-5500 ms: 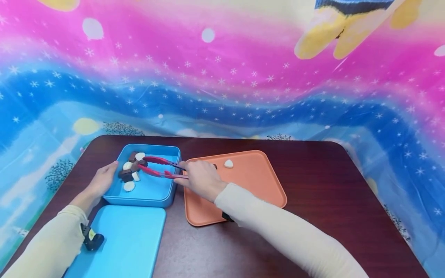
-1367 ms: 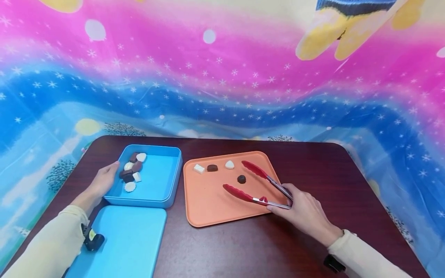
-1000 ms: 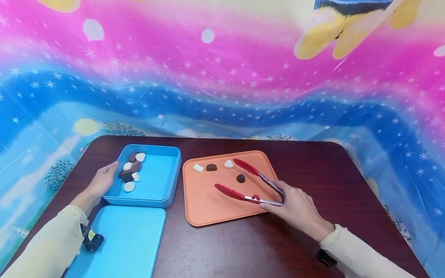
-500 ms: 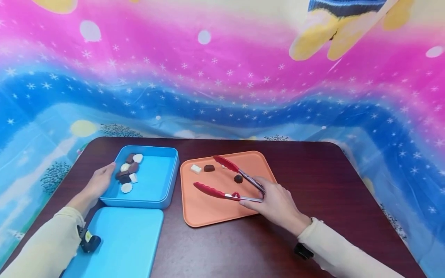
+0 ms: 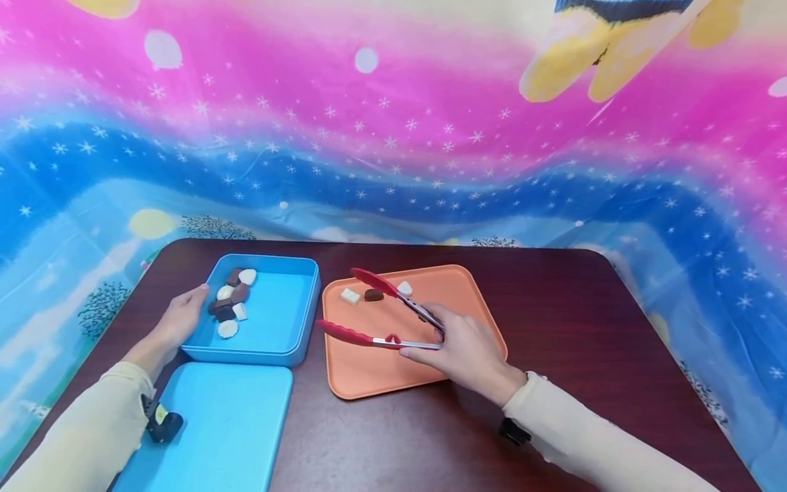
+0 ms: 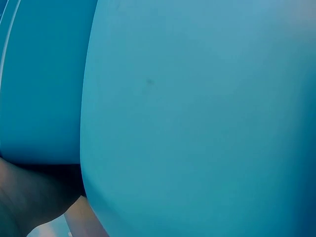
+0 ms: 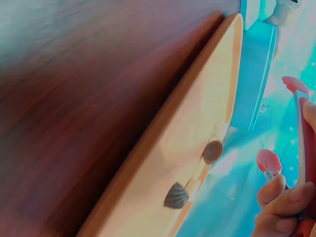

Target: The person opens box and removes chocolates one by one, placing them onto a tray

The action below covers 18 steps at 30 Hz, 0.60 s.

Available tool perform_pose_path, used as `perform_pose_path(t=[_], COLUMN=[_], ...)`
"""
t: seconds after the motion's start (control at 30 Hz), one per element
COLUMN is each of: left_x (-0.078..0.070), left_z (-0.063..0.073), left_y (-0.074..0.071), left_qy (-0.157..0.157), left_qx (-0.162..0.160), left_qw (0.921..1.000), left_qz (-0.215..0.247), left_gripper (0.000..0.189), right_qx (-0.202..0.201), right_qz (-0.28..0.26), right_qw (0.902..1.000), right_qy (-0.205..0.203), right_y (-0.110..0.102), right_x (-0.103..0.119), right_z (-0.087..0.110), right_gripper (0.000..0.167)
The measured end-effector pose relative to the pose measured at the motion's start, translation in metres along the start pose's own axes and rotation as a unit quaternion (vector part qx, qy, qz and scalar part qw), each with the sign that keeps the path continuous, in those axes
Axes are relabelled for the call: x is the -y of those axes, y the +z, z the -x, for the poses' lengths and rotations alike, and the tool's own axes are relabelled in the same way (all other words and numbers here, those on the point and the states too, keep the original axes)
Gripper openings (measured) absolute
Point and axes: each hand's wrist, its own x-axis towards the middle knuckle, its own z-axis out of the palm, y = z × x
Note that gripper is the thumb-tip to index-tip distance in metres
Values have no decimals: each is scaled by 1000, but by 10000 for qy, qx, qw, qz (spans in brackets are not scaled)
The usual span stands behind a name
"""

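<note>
My right hand (image 5: 470,352) holds red-tipped metal tongs (image 5: 347,333) over the orange tray (image 5: 393,376). The tongs' arms are spread, with nothing between their tips. Along the tray's far side lie a white chocolate piece (image 5: 350,296), a brown one (image 5: 373,294) and a whitish triangular one (image 5: 404,288). A dark fluted chocolate (image 7: 177,196) shows whole in the right wrist view; the tongs mostly hide it from the head. At the left side of the blue box (image 5: 277,294), my left hand (image 5: 178,321) grips the wall. Several brown and white chocolates (image 5: 240,293) lie in that box's left half.
A flat blue lid (image 5: 233,403) lies on the dark wood table (image 5: 572,307), in front of the box and partly under the left forearm. Behind the table hangs a patterned cloth (image 5: 393,137). The tray's left edge stands close beside the box.
The right hand carried the tongs left to the box and back earlier; a dark chocolate then appeared on the tray. Now the spread tongs move left again. The left hand stays.
</note>
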Motion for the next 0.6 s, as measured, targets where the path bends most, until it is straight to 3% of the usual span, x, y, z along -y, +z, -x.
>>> perform_pose_path(t=[0.27, 0.6], left_x=[0, 1], left_z=[-2, -2], left_y=[0, -2], left_qy=[6, -48], left_qx=[-12, -16], left_qw=[10000, 10000], left_qz=[29, 23], left_gripper=[84, 84], right_qx=[325, 489], right_qz=[-86, 64], right_qw=[9994, 9985], right_qy=[101, -246], right_y=[10, 30], right_x=[26, 54], right_z=[-11, -29], right_gripper=[77, 75])
